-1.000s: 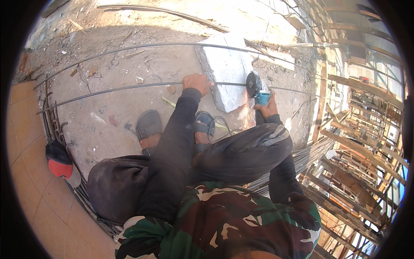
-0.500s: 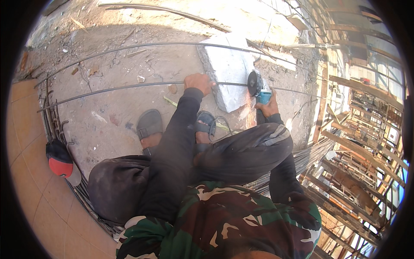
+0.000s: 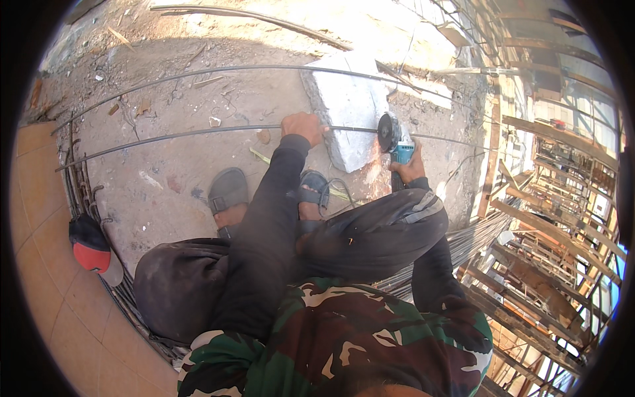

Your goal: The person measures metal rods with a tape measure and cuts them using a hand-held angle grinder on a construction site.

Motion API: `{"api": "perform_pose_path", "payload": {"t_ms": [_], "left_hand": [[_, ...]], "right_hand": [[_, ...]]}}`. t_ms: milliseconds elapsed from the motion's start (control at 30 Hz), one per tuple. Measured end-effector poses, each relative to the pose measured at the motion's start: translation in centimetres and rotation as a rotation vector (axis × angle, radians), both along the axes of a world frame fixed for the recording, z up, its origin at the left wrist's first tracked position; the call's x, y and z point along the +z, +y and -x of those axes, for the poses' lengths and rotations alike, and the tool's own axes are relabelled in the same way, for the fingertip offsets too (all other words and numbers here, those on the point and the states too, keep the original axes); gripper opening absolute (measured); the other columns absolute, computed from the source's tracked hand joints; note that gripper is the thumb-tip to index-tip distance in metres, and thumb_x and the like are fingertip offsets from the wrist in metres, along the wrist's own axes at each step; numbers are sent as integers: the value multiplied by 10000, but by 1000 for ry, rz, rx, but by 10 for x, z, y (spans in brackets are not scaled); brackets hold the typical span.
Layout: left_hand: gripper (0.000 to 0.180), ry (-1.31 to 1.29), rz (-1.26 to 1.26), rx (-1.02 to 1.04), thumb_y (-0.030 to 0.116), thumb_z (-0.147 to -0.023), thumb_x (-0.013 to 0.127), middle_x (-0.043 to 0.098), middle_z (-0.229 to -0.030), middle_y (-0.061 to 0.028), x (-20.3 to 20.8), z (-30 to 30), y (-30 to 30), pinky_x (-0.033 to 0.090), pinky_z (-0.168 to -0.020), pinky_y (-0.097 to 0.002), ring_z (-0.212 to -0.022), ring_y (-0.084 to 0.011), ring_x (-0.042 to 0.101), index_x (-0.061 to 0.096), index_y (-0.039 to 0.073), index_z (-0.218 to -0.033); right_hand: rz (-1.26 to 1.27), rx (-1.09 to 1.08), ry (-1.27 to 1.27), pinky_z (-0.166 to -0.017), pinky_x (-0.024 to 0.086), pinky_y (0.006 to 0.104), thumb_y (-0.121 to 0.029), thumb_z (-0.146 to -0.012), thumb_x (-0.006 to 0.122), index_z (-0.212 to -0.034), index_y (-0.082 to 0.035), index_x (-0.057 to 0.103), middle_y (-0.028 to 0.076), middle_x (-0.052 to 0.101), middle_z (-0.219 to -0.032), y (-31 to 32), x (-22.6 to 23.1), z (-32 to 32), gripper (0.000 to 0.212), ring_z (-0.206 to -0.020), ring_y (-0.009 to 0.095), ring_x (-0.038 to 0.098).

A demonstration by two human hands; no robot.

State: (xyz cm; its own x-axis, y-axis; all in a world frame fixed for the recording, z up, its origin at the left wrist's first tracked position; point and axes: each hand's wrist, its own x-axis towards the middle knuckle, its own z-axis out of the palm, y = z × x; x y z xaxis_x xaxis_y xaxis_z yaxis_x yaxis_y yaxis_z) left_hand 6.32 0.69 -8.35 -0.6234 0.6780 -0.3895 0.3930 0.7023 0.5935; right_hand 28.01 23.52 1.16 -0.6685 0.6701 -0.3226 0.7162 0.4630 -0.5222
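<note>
My left hand (image 3: 303, 128) is closed around a long steel rebar rod (image 3: 205, 132) that crosses from left to right. Just right of that hand, the rod passes over a pale concrete slab (image 3: 349, 92). In my right hand (image 3: 411, 167) is a teal angle grinder (image 3: 402, 152), gripped by its body. Its dark disc (image 3: 387, 132) meets the rod at the slab's right side. Orange sparks (image 3: 374, 173) spray down from there toward the ground. A second rebar rod (image 3: 238, 67) runs farther off, also across the slab.
Several bent rebars (image 3: 83, 175) lie along the edge of the orange tiles (image 3: 40, 198) at left, beside a black and red cap (image 3: 90, 246). A power cord (image 3: 349, 188) loops near my sandalled feet. On the right stand wooden frames (image 3: 555, 231) and a bundle of thin rods (image 3: 473, 241).
Both hands keep nearly the same places, with the disc still at the rod. The sparks continue, and a small spark now shows over my trouser leg.
</note>
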Motion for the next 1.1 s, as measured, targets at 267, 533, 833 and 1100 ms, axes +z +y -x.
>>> {"api": "perform_pose_path", "payload": {"t_ms": [267,533,833,1100], "left_hand": [[411,6,-21,-8,483,-858,640,692,-784,-170,-2,1,-1,505,-744,-439,-808,-330,677,741,84,-840],[406,-22,-9,-28,470,-877,622,700,-826,-172,2,4,-1,506,-769,-445,-849,-334,678,738,81,-888],[385,-28,-18,-27,435,-887,619,697,-825,-179,-1,2,-3,502,-772,-453,-843,-340,679,727,66,-898],[387,-19,-13,-22,439,-881,629,690,-795,-184,0,1,-2,502,-763,-445,-823,-339,680,725,63,-877]], "right_hand": [[5,-6,-59,-920,475,366,-93,-575,796,-1419,-103,283,201,606,-1129,-2,1,-9,988,-1022,320,600],[5,16,-11,-923,473,362,-86,-570,796,-1421,-106,280,181,603,-1124,0,-2,-14,995,-1021,296,596],[32,9,11,-895,488,362,-95,-566,800,-1418,-111,288,165,611,-1106,3,-5,-9,995,-985,289,603],[0,24,-16,-895,492,374,-118,-559,802,-1409,-113,292,177,612,-1104,9,-7,-7,991,-981,310,610]]}}
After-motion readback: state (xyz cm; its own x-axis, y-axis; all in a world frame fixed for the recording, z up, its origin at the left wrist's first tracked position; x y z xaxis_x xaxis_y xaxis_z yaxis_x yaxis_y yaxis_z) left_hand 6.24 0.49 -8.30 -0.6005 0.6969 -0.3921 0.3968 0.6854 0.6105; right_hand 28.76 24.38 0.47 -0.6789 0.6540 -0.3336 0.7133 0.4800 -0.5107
